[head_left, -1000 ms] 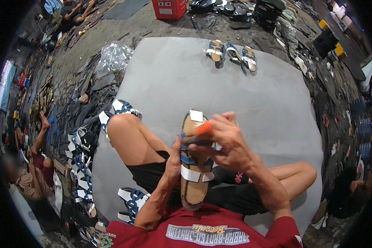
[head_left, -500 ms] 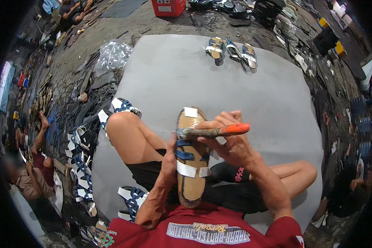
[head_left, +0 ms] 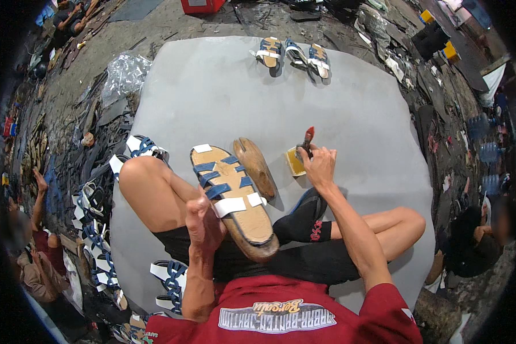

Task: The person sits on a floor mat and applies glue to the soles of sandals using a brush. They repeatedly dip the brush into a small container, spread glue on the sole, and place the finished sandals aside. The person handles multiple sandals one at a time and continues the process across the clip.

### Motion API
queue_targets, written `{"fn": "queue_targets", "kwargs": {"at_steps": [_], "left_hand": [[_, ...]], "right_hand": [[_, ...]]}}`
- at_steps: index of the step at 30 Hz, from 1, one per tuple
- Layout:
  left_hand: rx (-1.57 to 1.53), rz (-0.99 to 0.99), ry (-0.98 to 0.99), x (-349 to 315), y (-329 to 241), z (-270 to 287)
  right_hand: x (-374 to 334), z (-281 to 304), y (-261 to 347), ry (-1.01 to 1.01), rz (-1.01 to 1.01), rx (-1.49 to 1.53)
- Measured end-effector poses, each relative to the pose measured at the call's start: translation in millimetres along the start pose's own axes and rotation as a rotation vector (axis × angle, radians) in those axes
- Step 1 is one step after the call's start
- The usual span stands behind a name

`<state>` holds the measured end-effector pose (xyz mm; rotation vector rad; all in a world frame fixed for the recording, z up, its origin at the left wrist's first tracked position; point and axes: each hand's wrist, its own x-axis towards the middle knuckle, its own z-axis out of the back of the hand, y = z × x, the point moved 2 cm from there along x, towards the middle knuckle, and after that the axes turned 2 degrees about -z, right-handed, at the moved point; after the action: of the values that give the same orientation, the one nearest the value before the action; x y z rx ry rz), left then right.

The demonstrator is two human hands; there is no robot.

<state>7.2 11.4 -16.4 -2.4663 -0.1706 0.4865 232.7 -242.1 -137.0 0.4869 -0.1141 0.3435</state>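
Note:
My left hand (head_left: 203, 223) is closed on the edge of a sandal upper (head_left: 252, 221), which sits bottom-up on a wooden shoe last. Blue straps and white tabs lie folded over its tan base. To the right, my right hand (head_left: 321, 165) grips a brush (head_left: 308, 137) with a red-orange handle end. The brush stands over a small yellow tub (head_left: 294, 163); its bristles are hidden. A bare wooden last (head_left: 254, 166) lies on the grey mat just beyond the held sandal.
The grey mat (head_left: 212, 92) bears three strapped sandal uppers (head_left: 269, 53) at its far edge. More sandals (head_left: 97, 252) line the left side. A clear plastic bag (head_left: 125, 77) lies at far left, a red box (head_left: 202, 4) beyond. Other people sit at both sides.
My right hand has moved the brush off the sandal, rightward to the yellow tub. My left hand has shifted left with the sandal, now tilted. The tub and loose last have come into view.

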Motion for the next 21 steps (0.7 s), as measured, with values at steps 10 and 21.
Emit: {"fn": "queue_targets", "kwargs": {"at_steps": [10, 21], "left_hand": [[-0.497, -0.012, 0.062, -5, 19, 6], [-0.433, 0.066, 0.056, 2, 14, -20]], "right_hand": [[-2, 18, -4, -0.026, -0.228, 0.104], [-13, 32, -16, 0.019, -0.323, 0.181]]}}
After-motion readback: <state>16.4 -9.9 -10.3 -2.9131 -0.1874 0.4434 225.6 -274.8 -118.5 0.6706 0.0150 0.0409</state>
